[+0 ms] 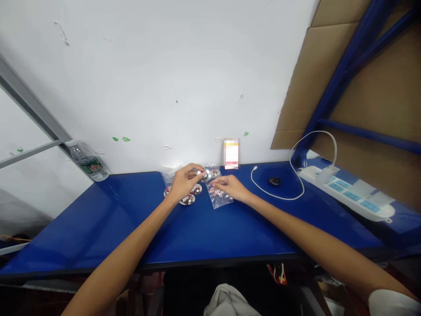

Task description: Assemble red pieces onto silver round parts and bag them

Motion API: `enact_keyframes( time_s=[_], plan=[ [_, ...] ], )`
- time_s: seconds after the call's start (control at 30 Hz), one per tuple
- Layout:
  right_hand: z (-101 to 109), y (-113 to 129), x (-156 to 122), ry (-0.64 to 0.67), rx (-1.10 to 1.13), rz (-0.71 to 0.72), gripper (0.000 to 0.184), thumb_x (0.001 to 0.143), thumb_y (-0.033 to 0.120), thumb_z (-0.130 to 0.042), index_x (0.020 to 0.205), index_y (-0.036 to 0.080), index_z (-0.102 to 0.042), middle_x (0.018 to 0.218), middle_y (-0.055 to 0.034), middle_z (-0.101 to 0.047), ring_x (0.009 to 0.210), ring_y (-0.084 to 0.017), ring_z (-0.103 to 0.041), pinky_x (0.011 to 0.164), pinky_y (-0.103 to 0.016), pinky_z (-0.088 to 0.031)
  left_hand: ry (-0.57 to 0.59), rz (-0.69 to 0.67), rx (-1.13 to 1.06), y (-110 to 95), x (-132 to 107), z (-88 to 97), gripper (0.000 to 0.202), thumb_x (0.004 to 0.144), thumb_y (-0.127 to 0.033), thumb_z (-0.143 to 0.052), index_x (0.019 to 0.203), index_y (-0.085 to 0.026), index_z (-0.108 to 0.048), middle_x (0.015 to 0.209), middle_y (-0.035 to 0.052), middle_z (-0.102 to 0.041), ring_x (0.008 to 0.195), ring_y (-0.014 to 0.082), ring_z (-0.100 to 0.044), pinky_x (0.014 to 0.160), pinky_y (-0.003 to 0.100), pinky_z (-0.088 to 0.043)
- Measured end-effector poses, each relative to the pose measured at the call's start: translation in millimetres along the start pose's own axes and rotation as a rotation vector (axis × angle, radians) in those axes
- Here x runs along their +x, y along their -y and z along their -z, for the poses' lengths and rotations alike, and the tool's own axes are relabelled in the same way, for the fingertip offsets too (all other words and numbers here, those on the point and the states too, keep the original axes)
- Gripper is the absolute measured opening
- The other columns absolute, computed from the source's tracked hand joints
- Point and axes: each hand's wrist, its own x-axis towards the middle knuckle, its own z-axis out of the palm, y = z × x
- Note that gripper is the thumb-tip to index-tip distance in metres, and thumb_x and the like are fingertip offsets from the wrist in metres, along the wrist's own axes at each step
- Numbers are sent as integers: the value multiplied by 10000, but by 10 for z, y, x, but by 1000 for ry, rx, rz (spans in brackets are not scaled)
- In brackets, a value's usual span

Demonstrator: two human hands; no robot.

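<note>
My left hand (184, 181) is closed, with thumb and fingers pinching a small shiny metal disc (207, 176) that has red at its centre. Beneath and around that hand lie several similar domed discs with red loops, one of them a silver disc (188, 200) at the front. My right hand (232, 187) has its thumb and fingertips pinched together over a clear plastic bag (221, 200) holding small shiny coppery bits. What those fingertips grip is too small to make out. Behind the left hand, a clear plastic wrapper (168, 174) is partly hidden.
A white card (231, 153) leans against the wall. On the right of the blue table (131, 232) are a white cable (279, 197), a small black object (274, 181) and a white power strip (348, 193). A plastic bottle (88, 161) tilts at the left edge.
</note>
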Motion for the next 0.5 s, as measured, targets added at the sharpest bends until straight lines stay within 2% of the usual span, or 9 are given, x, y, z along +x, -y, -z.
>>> enact_keyframes(
  time_s=[0.13,0.27,0.5],
  plan=[
    [-26,-33,13,12,20,13,401,939,551,-738,1073,190,-845,1034,-82,-862,1003,-313,-825,942,-425,-631,34,-22,20,72,-13,-37,236,936,-426,-785,1002,-200,-775,1200,102,-772,992,226,-775,912,389,-664],
    [-42,-80,39,11,37,17,418,936,576,-740,1042,185,-843,1005,-84,-860,934,-300,-827,906,-420,-639,48,-39,39,128,-20,-36,238,936,-437,-785,1004,-209,-783,1224,106,-769,1017,235,-776,932,407,-670],
    [-23,-105,38,10,48,21,409,928,569,-754,1080,201,-850,1041,-87,-861,998,-310,-827,918,-417,-638,16,-19,84,123,-15,-7,230,941,-434,-800,1009,-215,-778,1054,71,-808,965,241,-793,936,401,-664]
  ],
)
